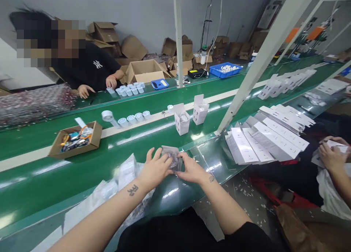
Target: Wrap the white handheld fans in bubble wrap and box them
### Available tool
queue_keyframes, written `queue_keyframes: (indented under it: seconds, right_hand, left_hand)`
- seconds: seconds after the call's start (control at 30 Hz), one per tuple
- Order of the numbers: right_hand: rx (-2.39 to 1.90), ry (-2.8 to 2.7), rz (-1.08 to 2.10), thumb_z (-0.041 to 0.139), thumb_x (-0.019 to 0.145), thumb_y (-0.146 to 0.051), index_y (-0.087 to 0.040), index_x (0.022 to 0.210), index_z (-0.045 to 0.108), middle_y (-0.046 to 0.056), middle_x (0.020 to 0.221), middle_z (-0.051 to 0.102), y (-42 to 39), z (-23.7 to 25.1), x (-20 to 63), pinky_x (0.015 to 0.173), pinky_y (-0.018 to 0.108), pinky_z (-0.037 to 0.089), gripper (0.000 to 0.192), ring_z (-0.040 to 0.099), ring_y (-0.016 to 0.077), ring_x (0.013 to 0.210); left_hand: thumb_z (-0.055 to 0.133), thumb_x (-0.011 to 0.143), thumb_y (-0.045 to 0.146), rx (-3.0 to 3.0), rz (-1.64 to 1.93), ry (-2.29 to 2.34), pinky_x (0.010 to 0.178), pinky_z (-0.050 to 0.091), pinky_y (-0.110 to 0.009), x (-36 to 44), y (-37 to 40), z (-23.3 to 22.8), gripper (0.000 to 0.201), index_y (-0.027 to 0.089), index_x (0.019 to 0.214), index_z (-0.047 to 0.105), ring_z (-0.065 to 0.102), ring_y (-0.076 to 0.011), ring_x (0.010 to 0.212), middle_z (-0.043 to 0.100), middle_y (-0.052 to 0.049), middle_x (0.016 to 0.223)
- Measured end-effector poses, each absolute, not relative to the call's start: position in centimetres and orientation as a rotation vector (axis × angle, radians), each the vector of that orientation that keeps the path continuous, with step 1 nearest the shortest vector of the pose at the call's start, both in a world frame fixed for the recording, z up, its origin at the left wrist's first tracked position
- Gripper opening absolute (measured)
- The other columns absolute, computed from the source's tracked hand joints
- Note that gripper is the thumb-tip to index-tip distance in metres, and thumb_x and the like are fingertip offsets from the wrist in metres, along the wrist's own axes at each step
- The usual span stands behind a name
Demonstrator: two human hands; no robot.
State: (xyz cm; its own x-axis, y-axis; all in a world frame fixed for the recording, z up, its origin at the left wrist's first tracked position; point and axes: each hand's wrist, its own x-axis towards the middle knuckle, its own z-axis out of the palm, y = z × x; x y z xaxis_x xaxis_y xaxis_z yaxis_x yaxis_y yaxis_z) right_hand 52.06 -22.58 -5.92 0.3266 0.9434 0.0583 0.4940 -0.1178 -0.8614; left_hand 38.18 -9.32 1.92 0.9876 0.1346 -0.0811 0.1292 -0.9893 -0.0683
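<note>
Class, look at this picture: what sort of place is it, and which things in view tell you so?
Most likely a factory packing line: a long green conveyor belt, small white cartons standing open on it, and stacks of flat carton blanks beside the workers.

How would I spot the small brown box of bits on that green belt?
Follow the green conveyor belt to its left end. The open cardboard box there holds colourful small parts, unlike the upright white cartons further along.

Factory packing line; green conveyor belt point(41, 140); flat cartons point(263, 142); cardboard boxes point(144, 71).
</note>
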Motion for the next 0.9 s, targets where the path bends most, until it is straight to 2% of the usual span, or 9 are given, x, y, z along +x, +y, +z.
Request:
queue_keyframes:
  seconds: [0.13, 0.23, 0.3, 0.37, 0.4, 0.47, 0.6, 0.73, 0.9]
  right_hand:
    - [-1.897, -1.235, 0.613, 0.076, 0.072, -0.029, -0.03, 0.132, 0.042, 0.008, 0.13, 0.058, -24.8, -3.2, 55.5, 0.095, 0.043, 0.05, 0.069, 0.059, 0.0273, 0.117]
    - [-2.472, -0.694, -0.022, 0.062, 0.085, -0.036, -0.028, 0.132, 0.047, 0.013, 0.14, 0.048, -29.2, 1.2, 62.8, 0.103, 0.044, 0.042, 0.05, 0.044, 0.0291, 0.132]
    - [-2.601, -0.454, -0.188, 0.058, 0.086, -0.034, -0.02, 0.137, 0.045, 0.023, 0.156, 0.017, -32.5, 4.0, 68.4, 0.107, 0.065, 0.025, 0.055, 0.014, 0.0443, 0.145]
    - [-2.825, -0.27, -0.05, 0.072, 0.074, -0.031, -0.024, 0.138, 0.046, 0.023, 0.158, 0.007, -35.1, 5.6, 73.0, 0.097, 0.076, 0.023, 0.07, 0.005, 0.055, 0.142]
    - [-2.948, -0.239, 0.108, 0.075, 0.07, -0.027, -0.028, 0.139, 0.046, 0.023, 0.158, 0.009, -35.9, 5.8, 74.8, 0.093, 0.077, 0.025, 0.076, 0.006, 0.0564, 0.141]
    - [-3.102, -0.314, 0.332, 0.068, 0.074, -0.021, -0.032, 0.141, 0.045, 0.022, 0.157, 0.019, -37.0, 5.2, 77.0, 0.091, 0.073, 0.029, 0.072, 0.017, 0.0538, 0.14]
    - [-3.195, -0.483, 0.318, 0.04, 0.085, -0.011, -0.03, 0.14, 0.048, 0.022, 0.151, 0.034, -37.8, 3.0, 78.8, 0.084, 0.06, 0.037, 0.058, 0.038, 0.0469, 0.132]
    - [-3.29, -0.561, 0.316, 0.044, 0.079, -0.006, -0.026, 0.138, 0.05, 0.021, 0.148, 0.04, -37.9, 2.3, 79.8, 0.078, 0.046, 0.043, 0.063, 0.051, 0.0404, 0.121]
    - [-3.323, -0.63, 0.333, 0.053, 0.081, -0.011, -0.022, 0.139, 0.048, 0.026, 0.134, 0.049, -38.3, 3.9, 80.0, 0.074, 0.041, 0.046, 0.059, 0.062, 0.0328, 0.101]
  left_hand:
    - [0.074, 0.076, 0.035, -3.01, 0.369, -0.105, 0.103, 0.029, -0.064, 39.2, -9.3, 0.6, 0.04, 0.03, 0.114, 0.065, 0.048, -0.037, 0.119, 0.061, -0.011, 0.12]
    - [0.055, 0.085, 0.014, -2.986, 0.489, -0.175, 0.083, 0.05, -0.048, 40.0, -10.0, 0.1, 0.031, 0.028, 0.109, 0.068, 0.058, -0.0315, 0.104, 0.059, -0.014, 0.119]
    - [0.044, 0.085, 0.006, -3.014, 0.565, -0.199, 0.068, 0.052, -0.035, 40.3, -10.0, 0.4, 0.039, 0.026, 0.105, 0.07, 0.061, -0.0273, 0.096, 0.059, -0.014, 0.115]
    - [0.042, 0.086, 0.008, -3.071, 0.564, -0.256, 0.063, 0.051, -0.032, 40.3, -9.0, 1.1, 0.037, 0.026, 0.1, 0.071, 0.062, -0.0265, 0.094, 0.058, -0.012, 0.111]
    - [0.042, 0.088, 0.012, -3.102, 0.542, -0.322, 0.064, 0.051, -0.033, 40.4, -8.0, 1.6, 0.034, 0.026, 0.098, 0.072, 0.062, -0.0261, 0.092, 0.057, -0.011, 0.109]
    - [0.043, 0.091, 0.023, -3.145, 0.492, -0.505, 0.069, 0.052, -0.034, 40.6, -5.2, 2.8, 0.03, 0.026, 0.097, 0.072, 0.063, -0.0243, 0.089, 0.055, -0.01, 0.107]
    - [0.041, 0.094, 0.035, -3.072, 0.436, -0.877, 0.078, 0.051, -0.034, 42.8, 1.2, 3.7, 0.035, 0.023, 0.104, 0.072, 0.064, -0.0226, 0.088, 0.052, -0.011, 0.106]
    - [0.039, 0.094, 0.034, -2.953, 0.423, -1.086, 0.077, 0.052, -0.037, 46.8, 4.6, 1.7, 0.037, 0.022, 0.113, 0.068, 0.063, -0.0297, 0.1, 0.051, -0.015, 0.115]
    - [0.038, 0.094, 0.025, -2.95, 0.478, -1.083, 0.081, 0.051, -0.039, 48.9, 4.7, 0.4, 0.036, 0.013, 0.114, 0.065, 0.062, -0.033, 0.105, 0.049, -0.023, 0.125]
